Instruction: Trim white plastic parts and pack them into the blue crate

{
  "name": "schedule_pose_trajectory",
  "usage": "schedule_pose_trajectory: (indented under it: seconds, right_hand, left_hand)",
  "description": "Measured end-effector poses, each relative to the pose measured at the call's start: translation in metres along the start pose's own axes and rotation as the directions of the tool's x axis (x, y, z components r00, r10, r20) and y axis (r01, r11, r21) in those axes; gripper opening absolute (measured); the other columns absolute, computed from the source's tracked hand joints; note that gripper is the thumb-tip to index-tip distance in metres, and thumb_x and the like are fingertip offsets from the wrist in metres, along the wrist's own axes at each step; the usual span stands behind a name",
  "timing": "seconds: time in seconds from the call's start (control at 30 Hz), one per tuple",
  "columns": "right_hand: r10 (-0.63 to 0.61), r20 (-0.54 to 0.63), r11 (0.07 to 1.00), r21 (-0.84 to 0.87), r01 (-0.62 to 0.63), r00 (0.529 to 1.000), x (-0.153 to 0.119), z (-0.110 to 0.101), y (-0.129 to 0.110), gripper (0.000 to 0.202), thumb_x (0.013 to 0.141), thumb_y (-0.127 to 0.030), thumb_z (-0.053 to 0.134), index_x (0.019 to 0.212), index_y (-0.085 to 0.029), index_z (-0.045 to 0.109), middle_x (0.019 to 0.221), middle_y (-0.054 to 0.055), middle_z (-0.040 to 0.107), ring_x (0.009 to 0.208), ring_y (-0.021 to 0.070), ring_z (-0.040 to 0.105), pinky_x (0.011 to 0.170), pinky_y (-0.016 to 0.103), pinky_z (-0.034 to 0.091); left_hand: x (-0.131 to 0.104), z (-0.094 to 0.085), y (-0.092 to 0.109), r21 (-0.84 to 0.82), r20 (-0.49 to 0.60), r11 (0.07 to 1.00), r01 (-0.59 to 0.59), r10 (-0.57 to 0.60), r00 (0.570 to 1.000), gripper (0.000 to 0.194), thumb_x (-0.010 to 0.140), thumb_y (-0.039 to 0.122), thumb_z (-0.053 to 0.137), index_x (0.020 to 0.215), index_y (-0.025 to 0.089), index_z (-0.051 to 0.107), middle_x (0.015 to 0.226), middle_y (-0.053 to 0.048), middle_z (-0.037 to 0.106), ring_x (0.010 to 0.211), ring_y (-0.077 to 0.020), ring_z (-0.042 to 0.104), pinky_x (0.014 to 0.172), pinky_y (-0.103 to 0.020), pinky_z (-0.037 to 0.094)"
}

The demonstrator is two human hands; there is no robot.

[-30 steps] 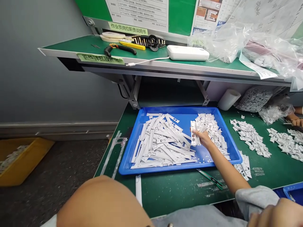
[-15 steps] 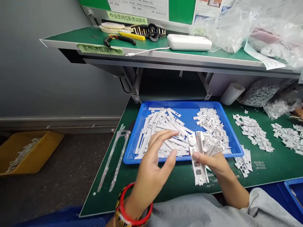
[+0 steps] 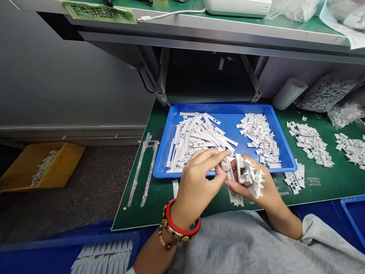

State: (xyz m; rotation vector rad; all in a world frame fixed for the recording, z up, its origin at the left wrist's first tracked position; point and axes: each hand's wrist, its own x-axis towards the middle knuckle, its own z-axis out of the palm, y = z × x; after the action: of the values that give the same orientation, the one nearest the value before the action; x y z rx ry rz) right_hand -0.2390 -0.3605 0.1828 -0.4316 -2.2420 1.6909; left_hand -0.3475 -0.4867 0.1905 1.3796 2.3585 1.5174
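Note:
My right hand (image 3: 266,190) is closed around a bundle of small white plastic clips (image 3: 251,177) and a longer white plastic strip (image 3: 235,198) whose lower end sticks out beneath. My left hand (image 3: 199,180), with bracelets at its wrist, pinches a white part at the strip's upper end; the fingers partly hide it. Just behind both hands lies a blue tray (image 3: 225,107). A pile of long white strips (image 3: 196,137) fills its left side, and a heap of small white clips (image 3: 261,137) lies on its right.
More clips (image 3: 310,142) lie in piles on the green table (image 3: 134,219) to the right, near a white roll (image 3: 289,93). A shelf (image 3: 199,36) overhangs the back. Blue bins stand below the front edge, and a yellow bin (image 3: 68,163) is on the floor.
My left hand, open and apart before, has moved right to the strip in my right hand and closed on a part there. The view has tilted downward.

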Motion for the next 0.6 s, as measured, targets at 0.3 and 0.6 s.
schedule_pose_trajectory:
  seconds: [0.3,0.6]
  right_hand:
    - [0.210,0.039,0.958,0.190,-0.214,0.977,-0.004,-0.002,0.029,0.023,0.069,-0.035,0.073,0.078,-0.021,0.057,0.062,-0.004,0.055,0.052,0.0101,0.049,0.049,0.023,0.041]
    - [0.125,-0.823,0.795,-0.251,-0.552,0.554,-0.058,-0.128,0.109,0.029,0.077,-0.047,0.061,0.083,-0.020,0.065,0.079,0.007,0.070,0.072,0.0227,0.064,0.065,0.031,0.047]
  left_hand:
    - [0.012,0.018,-0.021,-0.065,0.120,0.994,0.087,-0.079,0.990,0.030,0.077,0.018,0.055,0.103,0.019,0.070,0.101,-0.006,0.072,0.094,-0.0204,0.068,0.087,-0.033,0.057]
    - [0.012,0.036,-0.063,-0.017,0.163,0.982,0.189,-0.184,0.969,0.023,0.081,0.041,0.058,0.094,0.023,0.066,0.090,-0.004,0.070,0.088,-0.0231,0.068,0.086,-0.037,0.054]
